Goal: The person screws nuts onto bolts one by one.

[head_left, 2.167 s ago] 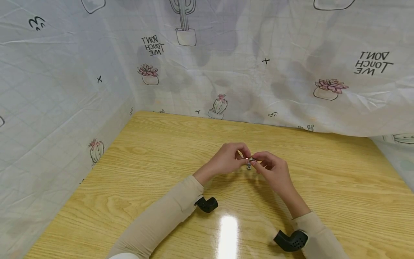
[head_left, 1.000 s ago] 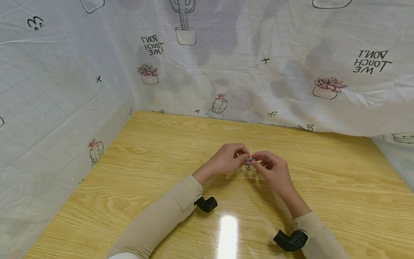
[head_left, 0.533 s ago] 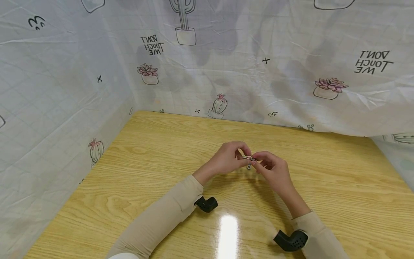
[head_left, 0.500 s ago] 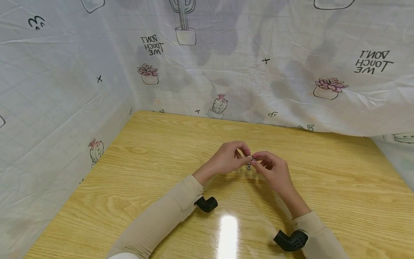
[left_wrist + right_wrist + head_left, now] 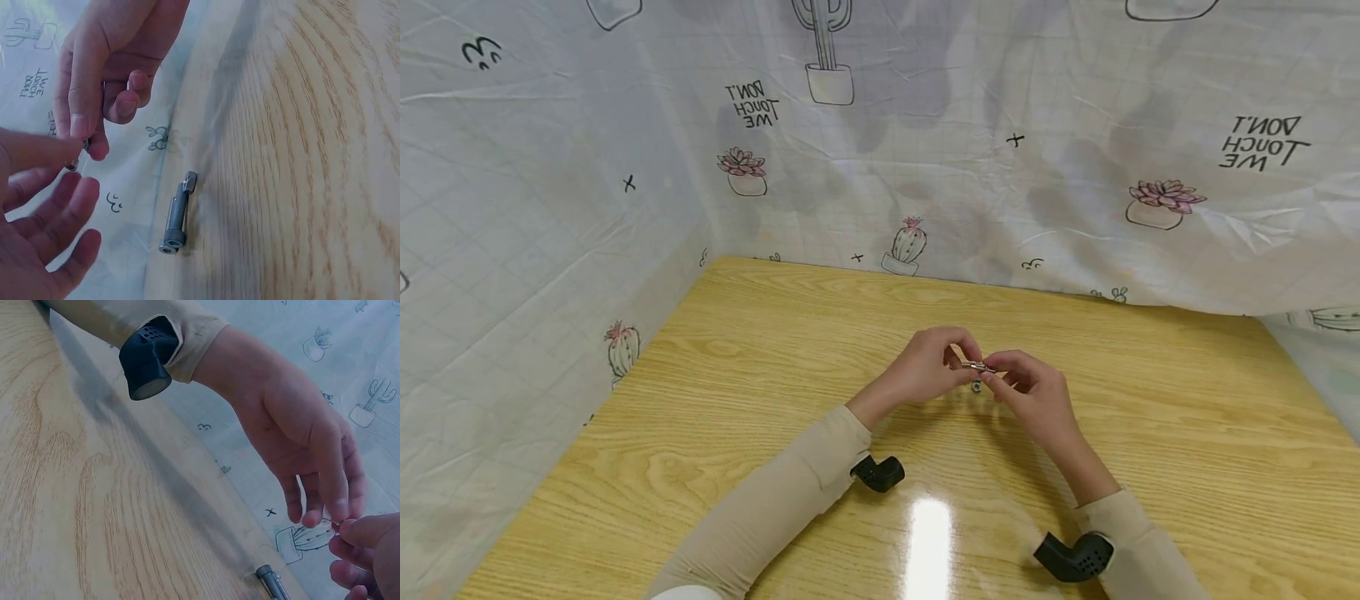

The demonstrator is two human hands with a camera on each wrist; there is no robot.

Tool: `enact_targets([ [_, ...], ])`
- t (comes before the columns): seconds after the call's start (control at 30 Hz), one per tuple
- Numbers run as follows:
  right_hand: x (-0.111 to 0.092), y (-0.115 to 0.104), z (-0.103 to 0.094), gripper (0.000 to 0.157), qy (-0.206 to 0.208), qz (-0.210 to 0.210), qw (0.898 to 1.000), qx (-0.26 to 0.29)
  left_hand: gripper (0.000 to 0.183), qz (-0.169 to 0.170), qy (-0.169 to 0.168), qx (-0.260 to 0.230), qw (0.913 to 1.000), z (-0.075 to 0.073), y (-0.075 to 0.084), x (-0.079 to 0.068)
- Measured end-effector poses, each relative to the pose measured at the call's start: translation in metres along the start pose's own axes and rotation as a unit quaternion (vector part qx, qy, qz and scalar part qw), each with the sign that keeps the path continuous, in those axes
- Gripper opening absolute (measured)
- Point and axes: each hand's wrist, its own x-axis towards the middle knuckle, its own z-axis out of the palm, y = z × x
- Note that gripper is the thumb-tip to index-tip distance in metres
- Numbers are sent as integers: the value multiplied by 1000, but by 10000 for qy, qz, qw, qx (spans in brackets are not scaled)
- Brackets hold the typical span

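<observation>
A short silver bolt [image 5: 976, 366] spans the gap between both hands, held level above the table. My left hand [image 5: 931, 365] pinches it near its left end with thumb and index finger; my right hand [image 5: 1033, 390] pinches its right end. In the left wrist view the left hand [image 5: 47, 212] covers most of the bolt, leaving small metal bits [image 5: 72, 165] showing at the fingertips, and its other fingers are loosely bent. On the table close below lie two socket-head bolts [image 5: 176, 215] side by side, a hex nut [image 5: 190, 181] at their far end.
The wood-grain table [image 5: 820, 333] meets a white plant-print sheet [image 5: 970, 200] at its back and left. Black wrist cameras [image 5: 878, 473] stick out from both beige sleeves [image 5: 782, 500]. A bright glare patch [image 5: 928, 542] lies near the front.
My left thumb and index finger closed in on the bolt about a second ago, then spread and shifted back, showing more of its shank. My right hand has stayed still.
</observation>
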Motion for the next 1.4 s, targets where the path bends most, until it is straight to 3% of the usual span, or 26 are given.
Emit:
enact_targets([
  [0.27,-1,1,0,15,-23,23,9999,128,12,-360,-48,352,9987,0,-2,0],
  [0.57,-1,-2,0,15,-12,16,10000,86,3,-104,-19,141,9998,1,-1,0],
  [0.7,-1,-2,0,15,20,25,10000,42,7,36,-75,-23,10000,2,0,1],
  [1.03,-1,-1,-2,16,-55,61,9999,126,10,-426,-79,151,9989,0,0,0],
  [1.3,1,-1,-3,15,-61,49,9999,81,3,-286,32,78,9996,1,2,2],
  [1.4,2,0,-3,15,-50,43,10000,71,8,-177,18,-28,9998,0,4,2],
])
